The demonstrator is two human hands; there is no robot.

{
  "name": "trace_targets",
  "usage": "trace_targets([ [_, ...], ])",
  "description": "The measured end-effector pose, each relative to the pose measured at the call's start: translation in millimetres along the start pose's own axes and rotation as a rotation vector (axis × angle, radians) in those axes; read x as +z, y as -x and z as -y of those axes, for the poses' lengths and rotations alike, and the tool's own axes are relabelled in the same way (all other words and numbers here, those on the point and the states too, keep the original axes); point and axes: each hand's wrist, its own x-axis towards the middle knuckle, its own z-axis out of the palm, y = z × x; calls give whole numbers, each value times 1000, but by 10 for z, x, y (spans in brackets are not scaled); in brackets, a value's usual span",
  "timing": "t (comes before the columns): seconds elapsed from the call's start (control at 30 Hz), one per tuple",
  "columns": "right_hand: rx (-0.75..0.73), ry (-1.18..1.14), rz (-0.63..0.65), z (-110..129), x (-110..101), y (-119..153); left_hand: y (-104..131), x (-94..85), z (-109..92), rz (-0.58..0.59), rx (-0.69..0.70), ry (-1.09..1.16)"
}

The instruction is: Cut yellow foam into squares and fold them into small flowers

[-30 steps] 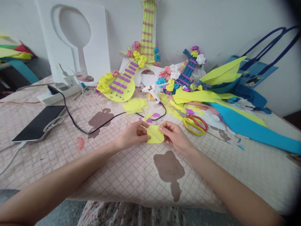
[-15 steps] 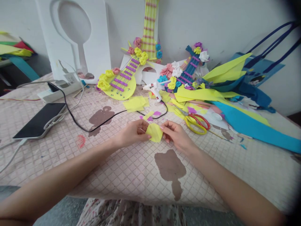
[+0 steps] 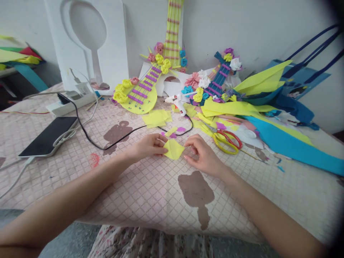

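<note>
A small yellow crepe paper square (image 3: 174,149) is held just above the cloth, turned so its corners point sideways. My left hand (image 3: 152,146) pinches its left corner between thumb and fingers. At its right corner is my right hand (image 3: 200,154), thumb and forefinger parted, with the fingertips close beside the paper. Beyond the hands lie a stack of yellow paper squares (image 3: 156,118) and a white glue gun (image 3: 177,103) with a black cord. Scissors (image 3: 227,140) with red and yellow handles rest to the right of them.
At the back stand a yellow paper guitar (image 3: 145,93) and a blue one (image 3: 216,84), both trimmed with paper flowers. Blue crepe paper (image 3: 290,143) spreads along the right. A tablet (image 3: 48,138) and a power strip (image 3: 71,102) lie left, beside a white cut-out board (image 3: 115,43).
My right thumb and forefinger have parted from the paper's right edge. The square has turned slightly and shifted a little left in my left hand.
</note>
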Motion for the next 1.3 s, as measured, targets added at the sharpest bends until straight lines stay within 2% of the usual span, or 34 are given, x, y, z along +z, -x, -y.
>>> trace_targets([
  [0.1,-132,186,34,37,24,26,-1,-12,-13,6,-15,0],
  [0.2,-173,243,66,40,77,41,4,8,-6,5,36,-89],
  [0.37,-171,269,119,2,104,42,77,53,15,-260,370,-573],
  [0.43,-165,271,130,-10,101,39,113,60,24,-281,428,-709],
  [0.67,-170,291,151,-19,117,24,117,45,31,-220,539,-883],
  [0.83,-220,347,170,-35,141,5,101,16,-19,44,629,-1042],
  [0.9,-241,372,168,-42,148,-1,104,18,-36,91,653,-1103],
  [1.03,-251,395,157,-48,156,-7,112,39,-47,88,666,-1185],
  [1.3,-290,405,104,-52,185,5,136,54,-9,47,715,-1162],
])
